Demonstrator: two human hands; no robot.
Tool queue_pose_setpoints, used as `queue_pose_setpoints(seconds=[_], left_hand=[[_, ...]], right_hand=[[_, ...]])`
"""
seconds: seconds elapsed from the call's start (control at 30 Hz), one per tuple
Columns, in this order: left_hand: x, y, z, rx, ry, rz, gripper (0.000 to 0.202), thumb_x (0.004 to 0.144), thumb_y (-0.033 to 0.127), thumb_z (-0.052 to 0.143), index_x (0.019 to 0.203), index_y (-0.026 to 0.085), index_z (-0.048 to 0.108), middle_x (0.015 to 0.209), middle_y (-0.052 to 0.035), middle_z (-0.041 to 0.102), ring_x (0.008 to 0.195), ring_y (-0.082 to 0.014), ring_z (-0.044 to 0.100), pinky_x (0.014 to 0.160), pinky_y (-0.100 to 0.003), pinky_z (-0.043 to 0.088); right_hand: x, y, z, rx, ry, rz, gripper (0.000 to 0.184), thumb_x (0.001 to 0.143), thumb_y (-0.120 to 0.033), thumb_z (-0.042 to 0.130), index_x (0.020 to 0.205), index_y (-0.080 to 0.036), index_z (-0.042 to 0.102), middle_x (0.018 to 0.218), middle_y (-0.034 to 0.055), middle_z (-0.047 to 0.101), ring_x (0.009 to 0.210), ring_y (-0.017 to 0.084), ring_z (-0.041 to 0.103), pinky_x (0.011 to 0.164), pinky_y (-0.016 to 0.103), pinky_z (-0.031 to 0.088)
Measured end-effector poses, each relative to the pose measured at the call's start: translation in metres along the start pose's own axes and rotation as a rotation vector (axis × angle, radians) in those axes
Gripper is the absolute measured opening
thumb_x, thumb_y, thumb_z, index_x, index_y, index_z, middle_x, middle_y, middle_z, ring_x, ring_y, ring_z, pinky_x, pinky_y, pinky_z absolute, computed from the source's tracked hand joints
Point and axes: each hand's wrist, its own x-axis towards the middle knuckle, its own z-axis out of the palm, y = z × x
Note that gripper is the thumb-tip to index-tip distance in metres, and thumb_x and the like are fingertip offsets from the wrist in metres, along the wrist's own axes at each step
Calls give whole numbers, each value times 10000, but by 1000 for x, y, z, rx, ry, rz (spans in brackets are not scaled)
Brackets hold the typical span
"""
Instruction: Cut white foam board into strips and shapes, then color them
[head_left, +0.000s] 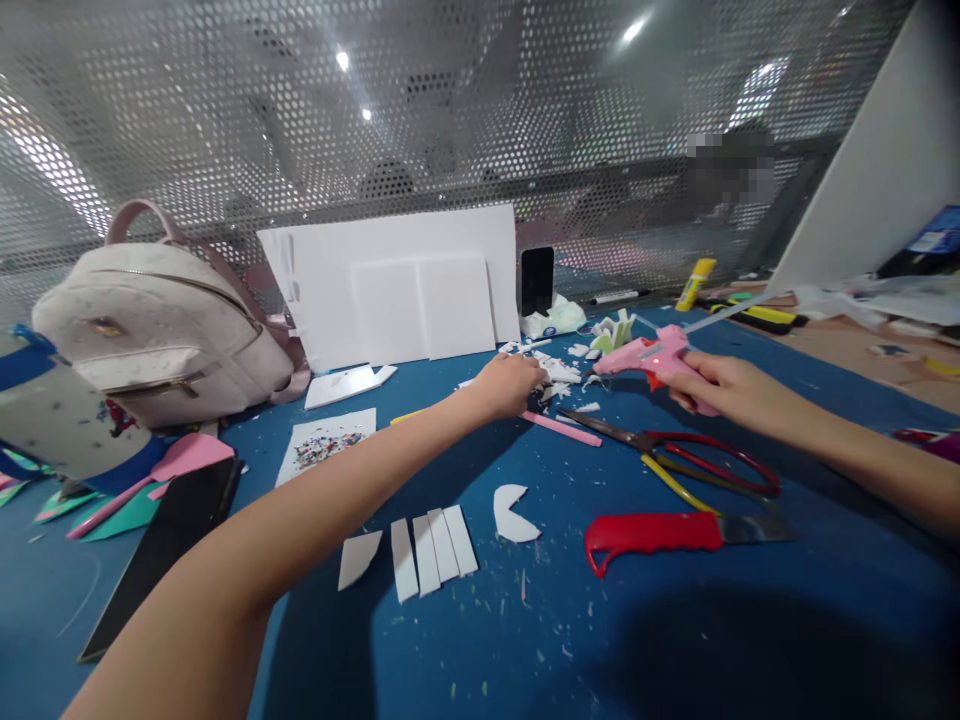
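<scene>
My left hand reaches forward to a heap of white foam scraps. Its fingers are curled downward, and whatever they pinch is hidden. A pink stick lies just in front of it. My right hand is wrapped around the handle of a pink hot glue gun, whose nozzle points left toward the scraps. Below lie red-handled scissors and a knife with a red handle. Cut white strips, a quarter-round piece and a C-shaped piece rest on the blue table.
White foam boards lean against a perforated metal screen. Beside them stands a phone. A backpack, a cup and a dark flat device are at left. A yellow glue stick stands at back right.
</scene>
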Motion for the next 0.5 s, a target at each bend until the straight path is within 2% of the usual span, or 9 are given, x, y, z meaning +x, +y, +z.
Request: queue_pose_setpoints(seconds=[0.5], left_hand=[[-2,0,0,-12,4,-8,366,958,365,619,1264,168,570,1284,-100,589,1112,-244,617,935,-467,538]], right_hand=[[0,2,1,7,-11,8,574,891,-742,429,697,-207,508,623,9,555,567,164,477,623,319,356]])
